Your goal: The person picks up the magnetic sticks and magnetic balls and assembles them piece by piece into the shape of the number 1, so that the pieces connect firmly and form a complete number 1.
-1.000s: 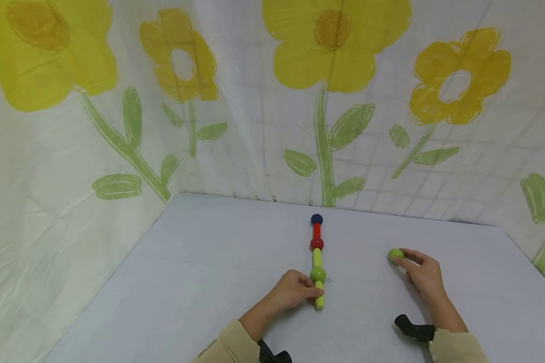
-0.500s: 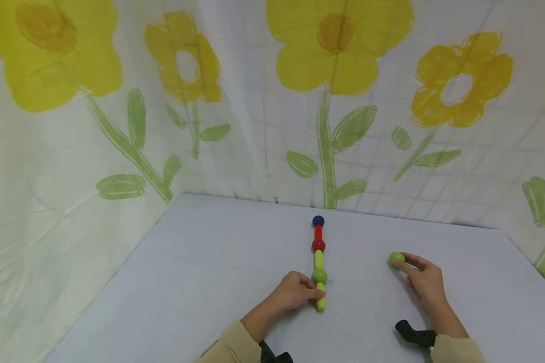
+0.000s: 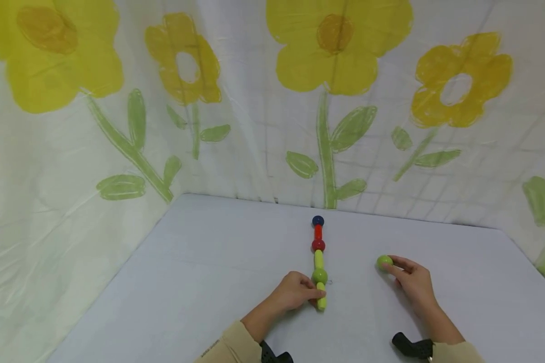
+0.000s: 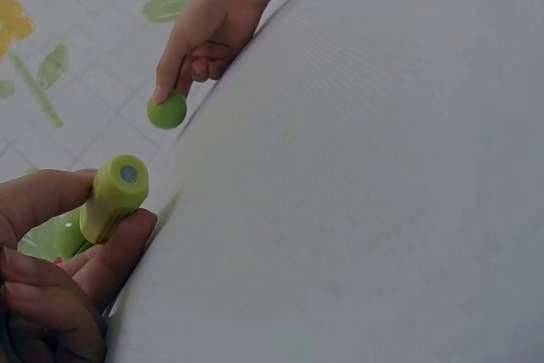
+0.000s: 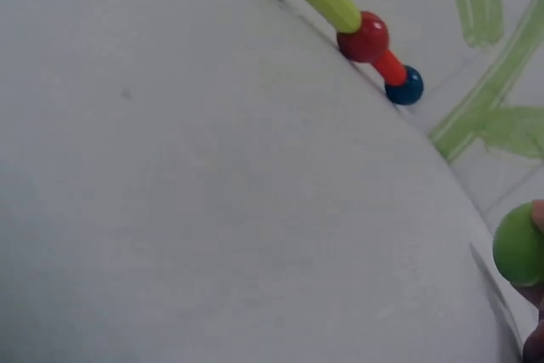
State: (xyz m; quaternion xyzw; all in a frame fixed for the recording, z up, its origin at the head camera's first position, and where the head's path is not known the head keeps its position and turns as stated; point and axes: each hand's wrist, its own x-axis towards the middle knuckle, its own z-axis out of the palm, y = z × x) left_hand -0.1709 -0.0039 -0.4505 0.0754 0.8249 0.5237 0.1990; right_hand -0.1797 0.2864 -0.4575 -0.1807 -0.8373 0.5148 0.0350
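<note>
A chain of toy rods and balls runs along the table: a dark blue ball (image 3: 318,221) at the far end, a red rod (image 3: 318,232), a red ball (image 3: 318,245), a yellow-green rod (image 3: 319,259), a green ball (image 3: 320,276) and a near yellow-green rod (image 3: 321,303). My left hand (image 3: 292,291) pinches that near rod between thumb and finger. In the left wrist view the rod's free end shows a grey metallic disc (image 4: 128,174). To the right of the chain, my right hand (image 3: 414,283) holds a loose green ball (image 3: 384,262) with thumb and fingertips, apart from the chain.
The white table (image 3: 218,242) ends at the back against a hanging sheet (image 3: 250,126) painted with yellow flowers. A black wrist device (image 3: 411,346) sits at my right sleeve, and another (image 3: 274,354) at my left.
My right hand has moved left and slightly nearer with the loose green ball, closer to the chain. The left hand keeps its grip on the rod, almost still.
</note>
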